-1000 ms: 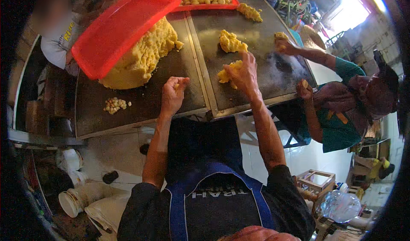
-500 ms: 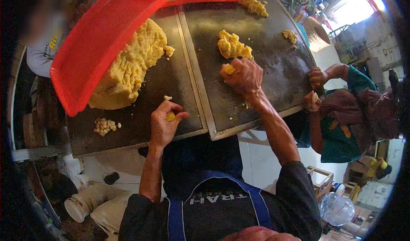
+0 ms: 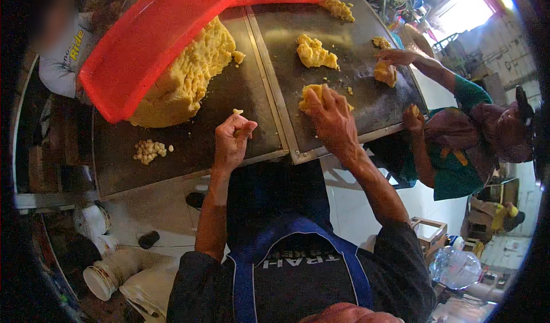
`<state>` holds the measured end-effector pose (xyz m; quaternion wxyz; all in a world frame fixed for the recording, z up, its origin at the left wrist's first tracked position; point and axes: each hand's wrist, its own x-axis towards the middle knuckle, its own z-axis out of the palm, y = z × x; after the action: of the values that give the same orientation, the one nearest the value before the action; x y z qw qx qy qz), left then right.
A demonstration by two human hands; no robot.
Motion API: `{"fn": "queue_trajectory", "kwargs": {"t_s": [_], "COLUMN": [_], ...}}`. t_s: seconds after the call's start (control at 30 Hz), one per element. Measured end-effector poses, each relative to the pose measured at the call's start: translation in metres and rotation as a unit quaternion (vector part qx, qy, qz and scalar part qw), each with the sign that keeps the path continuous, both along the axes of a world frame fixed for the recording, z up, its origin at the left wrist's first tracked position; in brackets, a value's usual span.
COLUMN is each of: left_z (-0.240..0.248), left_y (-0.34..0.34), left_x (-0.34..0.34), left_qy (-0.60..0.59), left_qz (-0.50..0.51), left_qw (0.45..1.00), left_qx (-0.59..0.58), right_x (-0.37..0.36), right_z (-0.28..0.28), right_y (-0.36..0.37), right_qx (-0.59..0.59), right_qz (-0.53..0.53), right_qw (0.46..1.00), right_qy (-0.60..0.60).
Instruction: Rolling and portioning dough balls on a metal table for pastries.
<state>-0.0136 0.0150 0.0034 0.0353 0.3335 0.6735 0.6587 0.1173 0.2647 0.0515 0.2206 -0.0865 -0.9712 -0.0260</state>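
Note:
My left hand is held above the near edge of the dark metal table, its fingers curled in. A small pale piece sticks up at its fingertips; whether the palm holds anything else is hidden. With bent fingers, my right hand grips a lump of yellow dough on the table's right half. A second dough lump lies just beyond it. To the left rest a small heap of pale pieces and a large mass of yellow dough.
An empty red tray leans over the dough mass. Behind it, another red tray holds several yellow balls. At the right, a co-worker's hand is at a dough lump. A raised metal strip divides the table.
My right hand has come down onto the dough, its fingers now spread over it. The yellow ball seen in my left hand no longer shows. The co-worker's hand has reached across the table.

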Motion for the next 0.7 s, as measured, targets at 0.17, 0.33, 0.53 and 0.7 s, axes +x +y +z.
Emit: {"fn": "queue_trajectory", "kwargs": {"t_s": [0.17,0.33,0.53,0.7], "left_z": [0.0,0.001,-0.02,0.01], "left_y": [-0.001,0.001,-0.003,0.01], "left_x": [0.002,0.001,-0.004,0.005], "left_qy": [-0.026,-0.032,-0.069,0.059], "left_qz": [-0.013,-0.006,0.011,0.03], "left_qw": [1.0,0.999,0.997,0.998], "left_qx": [0.003,-0.004,-0.026,-0.023], "right_x": [-0.016,-0.03,-0.057,-0.051], "right_z": [0.049,-0.011,0.024,0.001], "right_y": [0.02,0.019,0.058,0.093], "right_qx": [0.036,-0.005,-0.262,-0.103], "right_qz": [0.06,0.157,-0.078,-0.264], "right_qw": [0.997,0.988,0.962,0.957], "right_qy": [-0.02,-0.012,-0.016,0.058]}}
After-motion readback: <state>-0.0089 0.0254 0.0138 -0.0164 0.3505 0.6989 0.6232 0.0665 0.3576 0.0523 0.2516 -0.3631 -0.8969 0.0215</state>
